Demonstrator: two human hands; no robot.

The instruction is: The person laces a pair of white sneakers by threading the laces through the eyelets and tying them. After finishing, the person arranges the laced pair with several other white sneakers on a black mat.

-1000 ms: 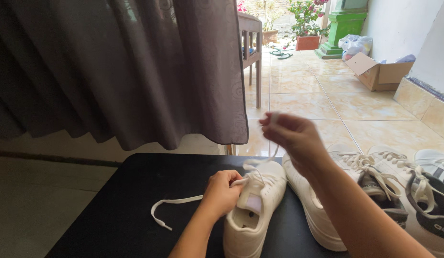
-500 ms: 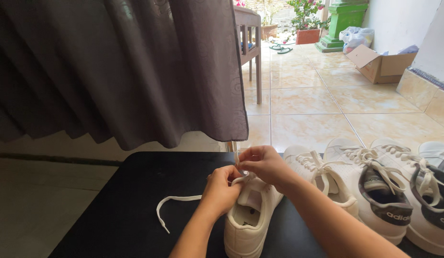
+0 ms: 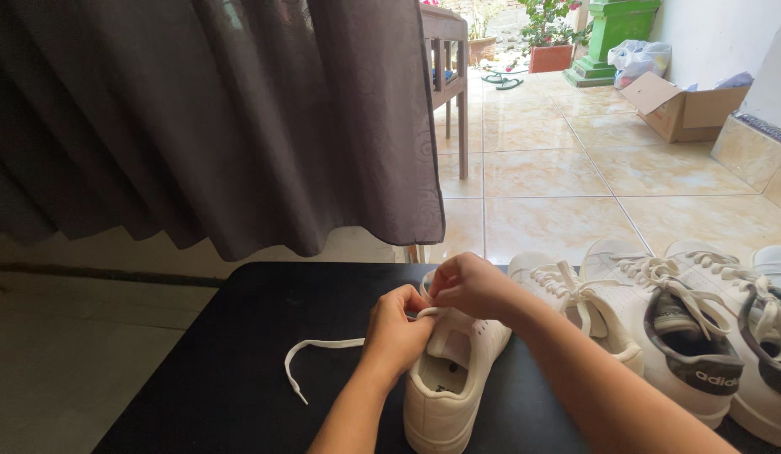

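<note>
A white shoe (image 3: 451, 378) sits near the front edge of the black tabletop (image 3: 239, 353), heel towards the viewer. Both hands meet over its tongue: the left hand (image 3: 396, 332) is closed on the upper by the eyelets, and the right hand (image 3: 463, 284) pinches the white lace (image 3: 323, 346) at the top. A second ago the right hand was raised high and blurred, drawing the lace up; half a second ago it had come down to the eyelets, and it stays there now, a little tighter in. The loose lace end trails left across the tabletop, slightly shorter than before. To the right stand more white shoes (image 3: 651, 336), already laced. A dark curtain (image 3: 214, 118) hangs at far left; a cardboard box (image 3: 689, 105) lies on the far tiled floor (image 3: 559, 176).
</note>
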